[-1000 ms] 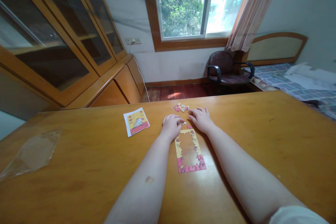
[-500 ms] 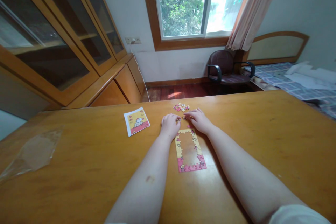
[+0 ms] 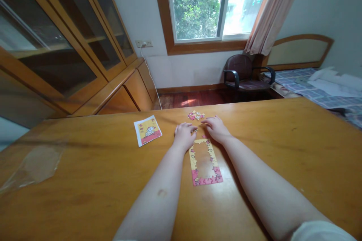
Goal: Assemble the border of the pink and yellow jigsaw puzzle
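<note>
A puzzle border (image 3: 193, 162) of joined jigsaw pieces, yellow above and pink below, lies flat on the table around a bare middle. Just beyond its upper left corner, my left hand (image 3: 184, 134) is closed with small puzzle pieces (image 3: 195, 130) at its fingertips. My right hand (image 3: 216, 128) hovers over the table to the right, its fingers stretched out and nothing visible in them. Below its fingers lies a pink puzzle piece (image 3: 204, 136). A loose heap of puzzle pieces (image 3: 196, 115) sits beyond both hands.
To the left lies a picture card (image 3: 148, 131) with a white animal on yellow and pink. A clear plastic bag (image 3: 39, 163) rests at the table's far left. Past the table's far edge stand an armchair (image 3: 240, 69) and a glass-door cabinet (image 3: 115, 86).
My right hand reached left to a small piece near my left fingertips, then drew back slightly to the right. My left hand stays in nearly the same place.
</note>
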`<state>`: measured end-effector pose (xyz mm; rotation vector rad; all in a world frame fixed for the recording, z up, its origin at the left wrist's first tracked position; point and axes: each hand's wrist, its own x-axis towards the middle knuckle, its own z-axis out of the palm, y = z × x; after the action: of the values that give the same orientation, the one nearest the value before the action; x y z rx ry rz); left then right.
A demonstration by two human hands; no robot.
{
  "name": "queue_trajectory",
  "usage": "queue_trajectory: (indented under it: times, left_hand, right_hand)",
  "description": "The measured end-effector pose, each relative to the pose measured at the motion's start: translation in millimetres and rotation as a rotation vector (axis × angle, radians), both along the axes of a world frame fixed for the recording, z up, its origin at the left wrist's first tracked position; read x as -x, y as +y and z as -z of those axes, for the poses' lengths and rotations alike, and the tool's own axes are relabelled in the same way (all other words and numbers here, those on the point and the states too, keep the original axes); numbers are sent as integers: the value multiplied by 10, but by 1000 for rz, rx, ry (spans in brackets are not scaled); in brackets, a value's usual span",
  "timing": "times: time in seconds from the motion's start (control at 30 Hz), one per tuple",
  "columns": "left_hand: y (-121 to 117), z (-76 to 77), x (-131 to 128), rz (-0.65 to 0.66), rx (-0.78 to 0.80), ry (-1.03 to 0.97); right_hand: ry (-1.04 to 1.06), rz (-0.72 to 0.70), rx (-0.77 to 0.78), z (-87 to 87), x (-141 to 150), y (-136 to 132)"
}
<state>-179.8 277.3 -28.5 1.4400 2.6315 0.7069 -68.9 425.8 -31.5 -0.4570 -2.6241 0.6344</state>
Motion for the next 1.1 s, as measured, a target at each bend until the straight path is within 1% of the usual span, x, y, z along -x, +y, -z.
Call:
queue_trajectory:
  times: [0.1,0.23,0.3,0.33,0.4,0.47,0.53,0.73,0.9,1.1]
  left_hand:
    - [3,-7,27,-41,-5,0]
    - [-2,-26,41,-54,1,-1]
    - [-4,-26,42,-56,3,-5]
    - [-4,-24,43,-59,3,-5]
    - [-3,-17,46,-59,2,-4]
    - [-2,-13,49,-55,2,-3]
    - [-2,-15,50,-50,1,-2]
    - [0,-38,36,-51,15,-14]
    - [0,-31,41,-53,13,-12]
    - [-5,-28,43,-41,-3,-10]
  right_hand:
    - [-21,177,-37,73,-13,91]
    - [-98,306,-80,126,-3,130]
    - [-123,346,-124,128,21,111]
    - [-135,343,-148,124,34,99]
    - [-170,287,-184,109,55,79]
    - [-211,214,-194,90,63,73]
    - [-232,180,-190,73,59,79]
    - [-197,231,-164,77,63,96]
    - [-205,210,-187,63,65,58]
    - [-42,214,-203,35,17,36]
